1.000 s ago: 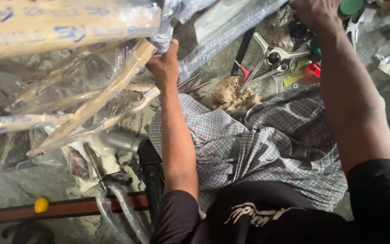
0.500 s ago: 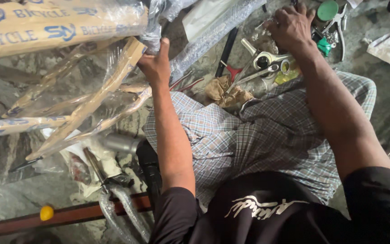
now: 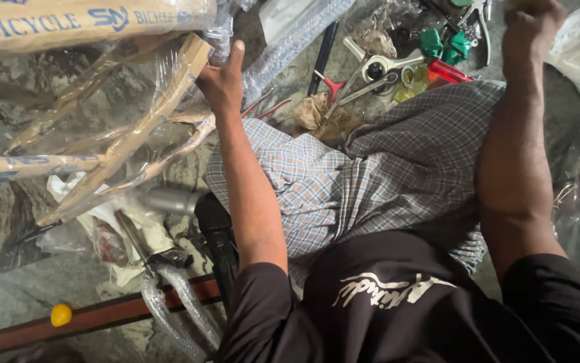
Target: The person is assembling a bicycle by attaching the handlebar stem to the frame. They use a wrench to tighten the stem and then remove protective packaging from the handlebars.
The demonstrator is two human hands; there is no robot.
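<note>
While the person sits on the stone floor (image 3: 7,296), the left hand (image 3: 221,79) is closed around a tube of a wrapped bike frame (image 3: 128,141), up where the tubes meet. The frame lies to the left of the person's knees, and it still wears brown paper and clear plastic all over. So, as far as I can judge, the unwrapping has hardly begun and nearly all of the cover is left to come off. The right hand (image 3: 530,17) is up at the top edge of the picture, near a heap of tools (image 3: 397,67). It looks curled up like a fist, but I cannot tell if it holds something, because part of it is cut off. In the heap lie shiny wrenches, a tool with a red handle (image 3: 448,70) and some green parts (image 3: 446,46). A crumpled brown rag (image 3: 318,114) sits just in front of the checked cloth (image 3: 377,175) over the person's legs. A black bike seat (image 3: 214,222) lies by the left elbow. A small yellow ball (image 3: 60,314) rests on a dark red bar (image 3: 88,321) near the bottom.
</note>
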